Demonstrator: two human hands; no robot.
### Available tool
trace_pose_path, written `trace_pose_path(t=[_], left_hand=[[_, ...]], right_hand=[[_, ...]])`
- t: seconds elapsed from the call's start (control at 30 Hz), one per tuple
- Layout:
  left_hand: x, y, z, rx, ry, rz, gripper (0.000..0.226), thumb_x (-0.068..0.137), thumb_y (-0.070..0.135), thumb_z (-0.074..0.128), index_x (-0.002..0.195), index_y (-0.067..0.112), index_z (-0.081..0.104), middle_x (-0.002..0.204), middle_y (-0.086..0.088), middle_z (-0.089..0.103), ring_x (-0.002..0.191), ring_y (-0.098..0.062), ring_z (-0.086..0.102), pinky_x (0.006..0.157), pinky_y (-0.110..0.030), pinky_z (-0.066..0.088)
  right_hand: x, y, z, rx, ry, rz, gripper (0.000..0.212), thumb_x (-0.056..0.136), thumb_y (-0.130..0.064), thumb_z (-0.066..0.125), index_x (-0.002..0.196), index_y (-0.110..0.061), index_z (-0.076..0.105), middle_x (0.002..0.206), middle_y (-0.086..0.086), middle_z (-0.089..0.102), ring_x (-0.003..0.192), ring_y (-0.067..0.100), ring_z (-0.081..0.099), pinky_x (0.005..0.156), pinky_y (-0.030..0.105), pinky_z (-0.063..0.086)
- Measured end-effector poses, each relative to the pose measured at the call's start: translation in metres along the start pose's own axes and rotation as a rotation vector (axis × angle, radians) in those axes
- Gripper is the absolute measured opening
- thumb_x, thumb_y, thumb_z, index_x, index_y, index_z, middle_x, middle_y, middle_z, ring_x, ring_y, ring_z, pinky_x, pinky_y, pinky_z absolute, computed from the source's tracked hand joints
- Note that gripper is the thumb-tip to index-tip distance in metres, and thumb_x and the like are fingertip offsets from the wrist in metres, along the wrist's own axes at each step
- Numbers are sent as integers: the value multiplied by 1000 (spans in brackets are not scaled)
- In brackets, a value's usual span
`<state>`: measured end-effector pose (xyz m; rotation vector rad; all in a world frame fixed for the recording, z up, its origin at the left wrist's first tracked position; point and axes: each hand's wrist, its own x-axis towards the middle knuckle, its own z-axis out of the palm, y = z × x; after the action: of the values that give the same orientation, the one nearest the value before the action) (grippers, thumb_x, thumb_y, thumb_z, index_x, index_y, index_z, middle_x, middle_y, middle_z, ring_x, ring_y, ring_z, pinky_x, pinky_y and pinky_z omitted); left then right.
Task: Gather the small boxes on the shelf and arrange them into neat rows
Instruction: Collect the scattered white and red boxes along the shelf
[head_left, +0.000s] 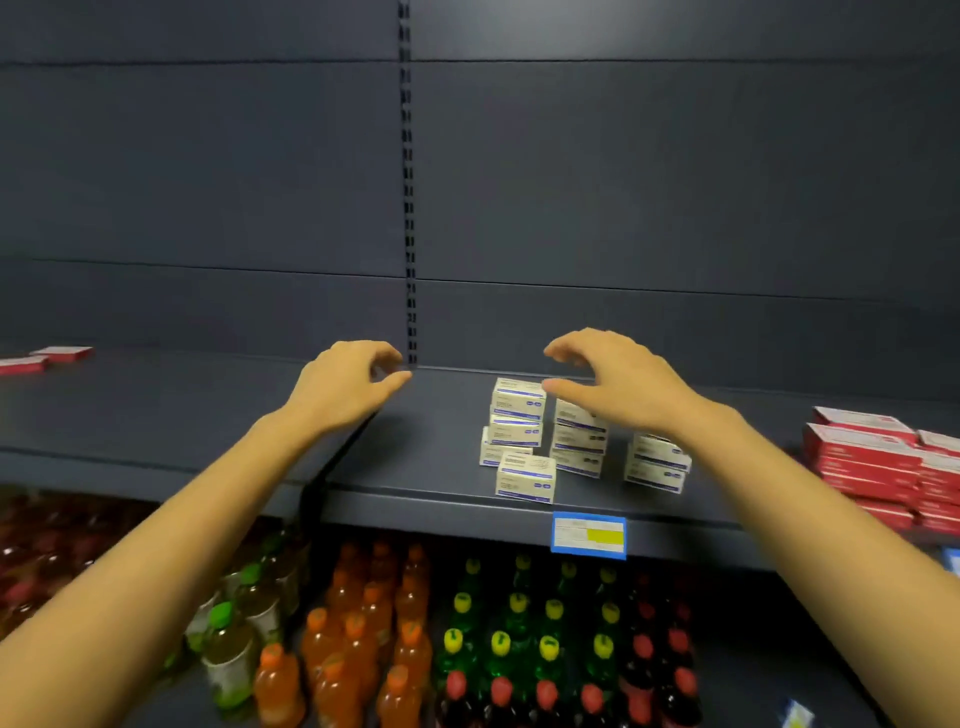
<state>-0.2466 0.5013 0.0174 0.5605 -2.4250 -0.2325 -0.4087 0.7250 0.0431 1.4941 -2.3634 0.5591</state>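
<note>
Lower tier, nearest: bottles (467, 649) in rows. Price label (588, 535) on the shelf (415, 457) edge. Small boxes (524, 478), white, in uneven stacks right of centre. Right grip (618, 384) just above them, fingers loosely curved, grasping nothing. Left grip (353, 384) to their left, likewise released. Red boxes (872, 457) stacked far right.

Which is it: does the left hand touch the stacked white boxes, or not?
Apart. The head view shows a stretch of bare dark shelf between the left hand and the white boxes.
</note>
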Motion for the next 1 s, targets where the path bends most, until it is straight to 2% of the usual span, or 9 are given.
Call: trace_pose_path(t=[0.13,0.33,0.5,0.8,1.0], left_hand=[[-20,-24,-21,113,24,-84,34,88,40,53,114,18,60,114,2,65,102,-19,59,81,-34,47],[-53,-77,-64,275,28,-199,36,89,43,51,113,18,59,116,1,63,106,-20,57,85,-37,48],[-81,-135,-96,385,-6,-255,37,89,43,50,116,18,58,120,1,62,111,-19,55,85,-35,45],[-118,-270,-169,470,-43,-359,38,89,45,48,114,18,58,120,0,61,110,-21,56,87,-36,47],[-133,-351,-203,424,-31,-425,37,88,44,51,111,16,60,115,-3,65,103,-21,60,82,-33,48]], right_hand=[[22,-33,23,27,-38,-117,43,89,-44,51,129,-28,47,133,-9,52,122,12,47,94,37,43],[58,-97,59,57,-122,-259,42,90,-44,50,129,-27,46,133,-8,51,121,13,47,96,40,45],[90,-164,97,77,-174,-352,40,91,-42,49,129,-28,46,133,-9,51,120,12,48,94,36,45],[152,-302,168,127,-192,-407,39,91,-41,49,128,-28,47,131,-9,52,119,13,49,94,37,45],[193,-380,208,137,-201,-425,39,90,-41,50,127,-28,48,129,-8,53,118,14,50,90,36,44]])
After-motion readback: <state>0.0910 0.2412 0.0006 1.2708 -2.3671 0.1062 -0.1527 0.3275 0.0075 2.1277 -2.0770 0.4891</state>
